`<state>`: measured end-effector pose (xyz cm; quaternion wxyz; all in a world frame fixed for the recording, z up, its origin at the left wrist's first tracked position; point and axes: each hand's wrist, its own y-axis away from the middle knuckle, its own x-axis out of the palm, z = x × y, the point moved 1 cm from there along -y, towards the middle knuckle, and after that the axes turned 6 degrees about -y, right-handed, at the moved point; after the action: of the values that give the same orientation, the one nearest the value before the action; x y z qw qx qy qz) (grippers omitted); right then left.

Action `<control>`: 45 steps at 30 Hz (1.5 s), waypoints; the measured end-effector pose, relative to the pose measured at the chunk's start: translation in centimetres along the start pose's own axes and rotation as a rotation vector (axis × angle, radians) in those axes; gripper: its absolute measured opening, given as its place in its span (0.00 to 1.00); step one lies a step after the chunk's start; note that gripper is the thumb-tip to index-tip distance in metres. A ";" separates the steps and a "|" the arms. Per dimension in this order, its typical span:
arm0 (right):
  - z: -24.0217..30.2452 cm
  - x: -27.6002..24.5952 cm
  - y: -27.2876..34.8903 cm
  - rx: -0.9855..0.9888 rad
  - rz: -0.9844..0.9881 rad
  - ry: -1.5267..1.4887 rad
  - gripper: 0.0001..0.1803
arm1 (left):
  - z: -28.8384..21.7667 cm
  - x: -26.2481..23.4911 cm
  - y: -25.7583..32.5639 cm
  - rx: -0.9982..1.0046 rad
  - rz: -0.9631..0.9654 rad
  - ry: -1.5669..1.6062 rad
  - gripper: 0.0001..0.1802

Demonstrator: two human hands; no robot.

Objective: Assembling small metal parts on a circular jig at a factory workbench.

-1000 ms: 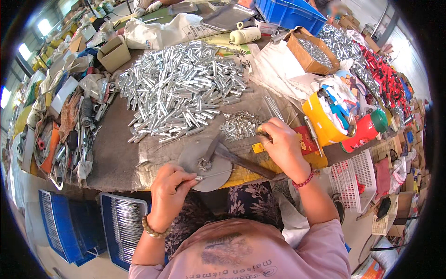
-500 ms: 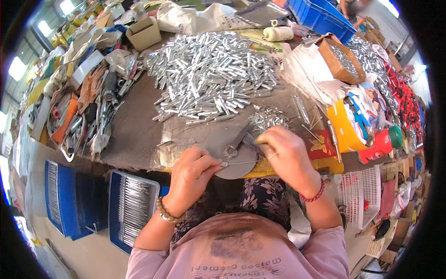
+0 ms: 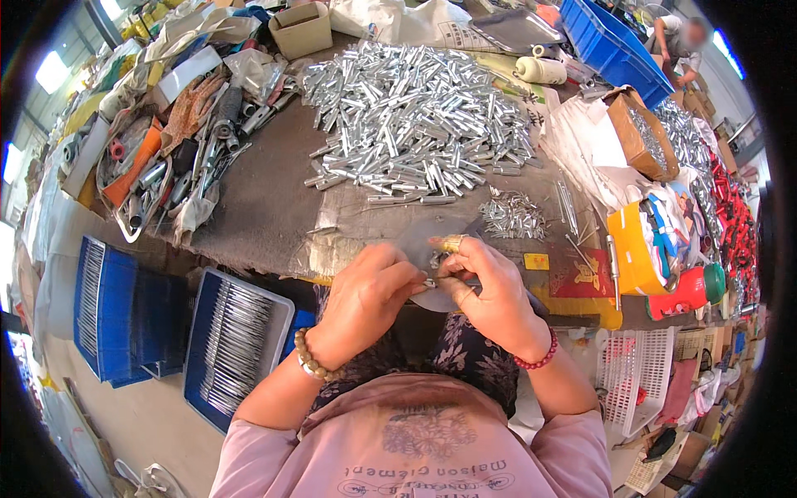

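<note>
Silvery metal piece (image 3: 429,283) pinched, my left hand (image 3: 372,292) hung by the worktop's (image 3: 270,187) near edge. I couldn't tell my curled right hand's (image 3: 491,289) hold.

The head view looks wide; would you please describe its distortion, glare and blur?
Head view: dark corners frame fisheye curvature; a bright white rectangular panel glares upper left; heaped silvery metal tubes glint; a distant person's head is blurred.
</note>
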<state>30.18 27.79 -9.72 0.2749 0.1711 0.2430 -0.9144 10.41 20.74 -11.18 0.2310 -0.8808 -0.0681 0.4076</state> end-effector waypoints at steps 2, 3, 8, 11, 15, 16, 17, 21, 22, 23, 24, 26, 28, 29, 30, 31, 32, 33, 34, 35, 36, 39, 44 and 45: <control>-0.1 0.1 0.0 -0.037 -0.007 0.024 0.25 | 0.1 0.2 0.1 -0.010 -0.005 -0.002 0.10; -0.1 0.2 0.0 -0.043 -0.010 0.031 0.25 | 0.2 0.3 0.1 -0.012 -0.007 -0.001 0.10; 0.0 0.5 -0.1 -0.045 -0.017 0.038 0.22 | 0.1 0.2 0.2 0.004 -0.021 -0.015 0.10; 0.3 0.7 0.0 -0.120 -0.011 0.151 0.21 | -0.1 0.1 0.1 -0.004 -0.012 -0.011 0.10; 1.0 1.3 0.6 -0.268 -0.005 0.359 0.20 | 0.0 0.3 -0.1 0.019 -0.013 -0.003 0.10; 1.1 1.4 0.7 -0.298 -0.005 0.412 0.19 | -0.2 0.3 -0.1 0.010 -0.012 -0.013 0.10; 1.1 1.7 0.7 -0.326 -0.030 0.421 0.19 | -0.2 0.2 -0.1 -0.001 -0.015 -0.018 0.10; 0.5 1.7 0.8 -0.313 -0.027 0.396 0.21 | 0.1 0.4 0.0 -0.002 -0.020 -0.003 0.11; 0.4 1.7 0.8 -0.318 -0.038 0.403 0.21 | 0.1 0.5 -0.2 -0.006 -0.019 -0.003 0.11; 0.3 1.8 1.0 -0.322 -0.049 0.407 0.21 | 0.0 0.4 -0.1 -0.012 -0.017 -0.005 0.10; 0.2 1.9 1.1 -0.323 -0.051 0.409 0.21 | -0.1 0.4 0.0 -0.009 -0.018 -0.005 0.10; -0.1 2.0 1.3 -0.338 -0.078 0.392 0.23 | 0.0 0.3 0.0 -0.033 -0.008 -0.007 0.10; 0.6 1.2 1.3 -0.308 -0.060 0.368 0.23 | 0.0 0.2 0.0 -0.034 -0.002 -0.009 0.09; 1.0 0.8 1.4 -0.272 -0.042 0.341 0.24 | 0.1 0.2 0.0 -0.039 0.009 -0.010 0.09; 1.0 0.1 1.5 -0.276 -0.040 0.339 0.24 | 0.2 0.3 0.1 -0.041 0.006 -0.013 0.09; 0.9 -1.0 1.7 -0.278 -0.084 0.416 0.25 | 0.3 0.6 0.2 -0.049 -0.003 -0.005 0.09; 1.2 -2.2 1.9 -0.280 -0.128 0.490 0.26 | 0.1 0.5 0.3 -0.060 -0.011 0.002 0.09; 1.3 -3.1 2.0 -0.182 -0.141 0.581 0.25 | 0.1 0.5 0.4 -0.064 -0.014 -0.001 0.09; 1.5 -3.9 2.1 -0.078 -0.113 0.673 0.25 | 0.1 0.4 0.4 -0.072 -0.008 0.010 0.08; 0.7 -4.5 2.5 -0.034 -0.078 0.692 0.25 | 0.1 0.4 0.2 -0.070 0.001 0.024 0.08; -0.2 -4.8 2.9 0.010 -0.042 0.711 0.25 | 0.1 0.4 0.1 -0.068 -0.001 0.026 0.08; -0.2 -4.4 3.3 -0.036 -0.066 0.671 0.26 | 0.4 0.5 0.2 -0.086 0.035 0.011 0.08; 1.9 -4.1 4.4 -0.109 -0.115 0.513 0.29 | 0.6 0.5 0.2 -0.067 0.022 0.050 0.09; 2.3 -3.9 4.7 -0.113 -0.105 0.461 0.30 | 0.7 0.5 0.3 -0.066 0.025 0.052 0.09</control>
<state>35.58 24.80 -7.73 0.1737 0.3467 0.3588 -0.8490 10.23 20.92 -12.05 0.1981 -0.8992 -0.0644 0.3848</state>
